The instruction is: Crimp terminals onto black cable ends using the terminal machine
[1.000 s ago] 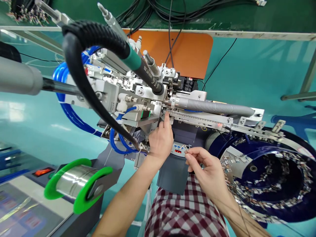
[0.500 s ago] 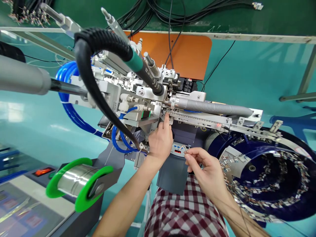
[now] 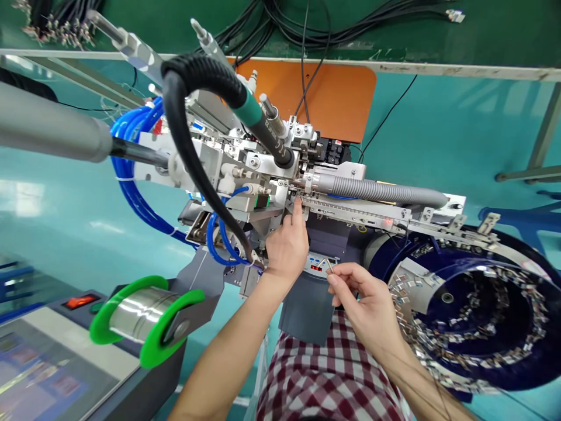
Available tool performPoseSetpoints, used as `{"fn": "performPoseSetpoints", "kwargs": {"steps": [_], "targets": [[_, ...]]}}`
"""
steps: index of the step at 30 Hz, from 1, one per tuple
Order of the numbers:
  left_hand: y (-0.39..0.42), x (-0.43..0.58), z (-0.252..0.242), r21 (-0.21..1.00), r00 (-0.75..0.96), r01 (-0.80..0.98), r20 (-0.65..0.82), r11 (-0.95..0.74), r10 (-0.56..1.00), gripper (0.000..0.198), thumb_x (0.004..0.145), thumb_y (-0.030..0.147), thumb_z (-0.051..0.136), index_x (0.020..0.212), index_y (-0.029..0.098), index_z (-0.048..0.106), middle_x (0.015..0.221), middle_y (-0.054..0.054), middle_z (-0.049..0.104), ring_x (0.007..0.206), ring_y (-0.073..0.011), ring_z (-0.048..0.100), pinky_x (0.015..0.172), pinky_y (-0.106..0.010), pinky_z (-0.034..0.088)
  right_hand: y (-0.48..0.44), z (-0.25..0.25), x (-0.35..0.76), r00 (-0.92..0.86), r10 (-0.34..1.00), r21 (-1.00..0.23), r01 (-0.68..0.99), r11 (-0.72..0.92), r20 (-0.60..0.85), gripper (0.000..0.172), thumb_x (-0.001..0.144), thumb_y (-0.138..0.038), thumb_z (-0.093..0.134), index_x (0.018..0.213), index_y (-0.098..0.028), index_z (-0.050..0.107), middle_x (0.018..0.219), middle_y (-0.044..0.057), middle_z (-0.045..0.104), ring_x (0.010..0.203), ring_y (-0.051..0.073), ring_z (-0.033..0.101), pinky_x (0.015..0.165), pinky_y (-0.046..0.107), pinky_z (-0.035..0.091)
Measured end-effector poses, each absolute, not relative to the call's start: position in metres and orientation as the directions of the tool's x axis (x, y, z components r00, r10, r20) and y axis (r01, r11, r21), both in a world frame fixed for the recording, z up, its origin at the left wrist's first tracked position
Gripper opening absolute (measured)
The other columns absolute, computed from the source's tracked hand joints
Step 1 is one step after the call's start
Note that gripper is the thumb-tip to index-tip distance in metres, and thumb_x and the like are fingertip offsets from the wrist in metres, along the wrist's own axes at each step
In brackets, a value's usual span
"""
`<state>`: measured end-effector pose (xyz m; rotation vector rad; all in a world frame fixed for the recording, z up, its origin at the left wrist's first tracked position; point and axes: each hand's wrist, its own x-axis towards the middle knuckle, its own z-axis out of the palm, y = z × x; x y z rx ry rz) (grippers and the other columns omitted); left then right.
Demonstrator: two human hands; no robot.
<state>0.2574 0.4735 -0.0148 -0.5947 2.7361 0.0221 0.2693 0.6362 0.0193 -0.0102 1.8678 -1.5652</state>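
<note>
My left hand (image 3: 287,242) reaches to the left end of the metal feed rail (image 3: 346,207), its index fingertip touching the rail near a row of small metal parts. That finger is stretched out, the others curl under, and I see nothing held. My right hand (image 3: 362,298) is closed in a pinch between thumb and index finger on a thin, bent metal hex key (image 3: 329,266). The key is in front of a small control panel (image 3: 314,263) with a red display. Most of its lower end is hidden by my fingers.
A dark blue feeder bowl (image 3: 464,310) full of small metal connectors stands at the right. A ribbed grey hose (image 3: 377,190) runs above the rail. A thick black cable (image 3: 197,158) arches over the machine at left. A green solder wire spool (image 3: 151,351) is at lower left.
The machine head, its black cable, the blue tubes and the spool appear shifted slightly right. My left hand has edged slightly right with its fingertip still at the rail; my right hand is nearly unchanged.
</note>
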Motion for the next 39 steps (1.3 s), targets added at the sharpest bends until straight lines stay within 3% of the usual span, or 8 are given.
{"fn": "performPoseSetpoints", "kwargs": {"steps": [6, 14, 24, 28, 30, 35, 39], "targets": [[0.474, 0.26, -0.015, -0.054, -0.862, -0.398, -0.321, 0.916, -0.393, 0.051, 0.1, 0.027, 0.032, 0.15, 0.018, 0.029, 0.101, -0.008, 0.069, 0.076, -0.0201, 0.067, 0.057, -0.028, 0.048, 0.637, 0.02, 0.27, -0.763, -0.419, -0.87, 0.412, 0.272, -0.492, 0.014, 0.091, -0.033, 0.058, 0.089, -0.02, 0.062, 0.066, -0.002, 0.06, 0.05, 0.009, 0.058, 0.048, 0.02, 0.049], [0.473, 0.265, -0.018, -0.064, -0.89, -0.367, -0.266, 0.928, -0.37, 0.051, 0.1, 0.026, 0.032, 0.15, 0.02, 0.029, 0.099, -0.006, 0.069, 0.07, -0.0181, 0.066, 0.054, -0.027, 0.044, 0.64, 0.021, 0.272, -0.759, -0.409, -0.862, 0.426, 0.275, -0.506, 0.016, 0.091, -0.034, 0.058, 0.088, -0.019, 0.062, 0.066, -0.002, 0.06, 0.05, 0.01, 0.058, 0.048, 0.021, 0.049], [0.471, 0.26, -0.014, -0.006, -0.867, -0.406, -0.314, 0.914, -0.387, 0.05, 0.099, 0.022, 0.034, 0.149, 0.025, 0.033, 0.101, -0.006, 0.07, 0.072, -0.0175, 0.066, 0.057, -0.026, 0.045, 0.641, 0.024, 0.27, -0.745, -0.414, -0.852, 0.448, 0.27, -0.523, 0.015, 0.092, -0.033, 0.056, 0.089, -0.02, 0.062, 0.07, -0.001, 0.06, 0.051, 0.01, 0.057, 0.051, 0.023, 0.049], [0.472, 0.26, -0.014, 0.01, -0.87, -0.412, -0.302, 0.911, -0.39, 0.049, 0.099, 0.023, 0.033, 0.148, 0.026, 0.034, 0.101, -0.006, 0.07, 0.07, -0.018, 0.066, 0.056, -0.027, 0.044, 0.636, 0.028, 0.26, -0.835, -0.387, -0.919, 0.33, 0.216, -0.391, 0.009, 0.092, -0.028, 0.057, 0.087, -0.021, 0.063, 0.09, 0.003, 0.06, 0.075, 0.013, 0.062, 0.065, 0.026, 0.051], [0.471, 0.26, -0.014, 0.008, -0.871, -0.411, -0.3, 0.912, -0.39, 0.049, 0.099, 0.023, 0.033, 0.148, 0.026, 0.034, 0.101, -0.005, 0.071, 0.07, -0.018, 0.066, 0.055, -0.027, 0.044, 0.629, 0.029, 0.25, -0.893, -0.322, -0.947, 0.27, 0.176, -0.314, 0.005, 0.089, -0.025, 0.06, 0.086, -0.022, 0.063, 0.091, 0.004, 0.06, 0.085, 0.016, 0.061, 0.071, 0.027, 0.051], [0.471, 0.26, -0.012, 0.006, -0.862, -0.421, -0.312, 0.907, -0.398, 0.049, 0.099, 0.024, 0.035, 0.148, 0.026, 0.033, 0.1, -0.006, 0.07, 0.07, -0.0177, 0.067, 0.054, -0.027, 0.044, 0.596, 0.015, 0.222, -0.974, -0.086, -0.977, 0.212, -0.012, -0.21, 0.006, 0.086, -0.023, 0.064, 0.089, -0.022, 0.06, 0.092, 0.004, 0.067, 0.083, 0.017, 0.067, 0.079, 0.033, 0.057], [0.471, 0.259, -0.012, 0.018, -0.86, -0.427, -0.317, 0.904, -0.4, 0.048, 0.099, 0.025, 0.034, 0.147, 0.025, 0.035, 0.098, -0.006, 0.07, 0.073, -0.018, 0.068, 0.057, -0.026, 0.046, 0.576, -0.009, 0.209, -0.977, -0.133, -0.984, 0.171, -0.045, -0.164, 0.007, 0.09, -0.025, 0.061, 0.094, -0.021, 0.059, 0.105, 0.006, 0.07, 0.097, 0.02, 0.069, 0.092, 0.039, 0.056]]}}
